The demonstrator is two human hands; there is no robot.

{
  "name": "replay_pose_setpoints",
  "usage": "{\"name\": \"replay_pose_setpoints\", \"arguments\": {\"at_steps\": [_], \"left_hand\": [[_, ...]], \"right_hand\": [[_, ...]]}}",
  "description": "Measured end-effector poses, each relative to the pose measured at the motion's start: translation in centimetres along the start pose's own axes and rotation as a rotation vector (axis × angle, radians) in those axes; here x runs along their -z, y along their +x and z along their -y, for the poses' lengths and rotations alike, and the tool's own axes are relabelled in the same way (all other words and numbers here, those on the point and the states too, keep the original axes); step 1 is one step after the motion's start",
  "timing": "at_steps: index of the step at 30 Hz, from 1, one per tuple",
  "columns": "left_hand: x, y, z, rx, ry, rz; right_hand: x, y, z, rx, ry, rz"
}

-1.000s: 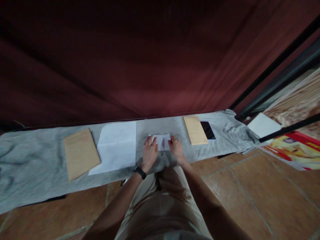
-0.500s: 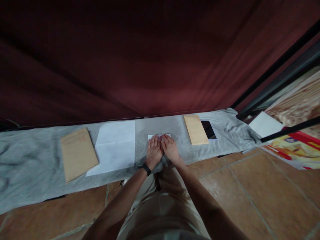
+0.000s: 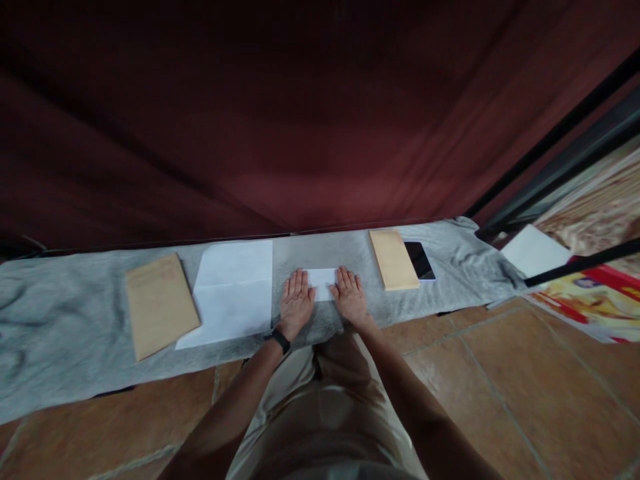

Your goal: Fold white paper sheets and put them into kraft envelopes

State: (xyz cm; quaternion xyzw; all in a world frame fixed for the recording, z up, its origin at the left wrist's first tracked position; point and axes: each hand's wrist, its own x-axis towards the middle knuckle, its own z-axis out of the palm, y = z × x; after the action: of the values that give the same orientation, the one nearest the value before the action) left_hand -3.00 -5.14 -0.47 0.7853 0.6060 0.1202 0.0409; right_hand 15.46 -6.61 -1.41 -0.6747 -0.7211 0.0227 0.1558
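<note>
A small folded white paper point(image 3: 323, 285) lies flat on the grey cloth point(image 3: 320, 249) in front of me. On its left end rests my left hand point(image 3: 296, 298), palm down with the fingers stretched out. My right hand point(image 3: 349, 295) lies flat over the right end, its fingers also straight and slightly apart. Between the two thumbs the middle of the paper shows. To the left is a large white sheet point(image 3: 235, 293) with a crease across it. Partly over that sheet's left edge lies a brown envelope point(image 3: 161, 307).
Right of my hands a stack of tan envelopes point(image 3: 395, 260) sits beside a dark phone point(image 3: 419, 260). A dark red cloth point(image 3: 310, 133) hangs behind the narrow surface. At far right are black bars, a white sheet point(image 3: 536, 251) and a colourful printed box point(image 3: 595, 300).
My hands have slid apart, the left one leftward and the right one rightward, over the folded paper. Its middle, covered before, now shows.
</note>
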Motion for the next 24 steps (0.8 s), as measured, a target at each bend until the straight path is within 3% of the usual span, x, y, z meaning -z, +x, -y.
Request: {"name": "replay_pose_setpoints", "arguments": {"at_steps": [13, 19, 24], "left_hand": [[1.1, -0.4, 0.2, 0.071, -0.076, -0.045], [1.1, 1.8, 0.1, 0.239, -0.304, -0.039], [0.3, 3.0, 1.1, 0.364, -0.458, -0.035]], "right_hand": [[0.4, -0.3, -0.6, -0.079, 0.047, -0.067], [1.0, 0.6, 0.1, -0.172, 0.126, -0.012], [1.0, 0.7, -0.2, -0.167, 0.176, -0.038]]}}
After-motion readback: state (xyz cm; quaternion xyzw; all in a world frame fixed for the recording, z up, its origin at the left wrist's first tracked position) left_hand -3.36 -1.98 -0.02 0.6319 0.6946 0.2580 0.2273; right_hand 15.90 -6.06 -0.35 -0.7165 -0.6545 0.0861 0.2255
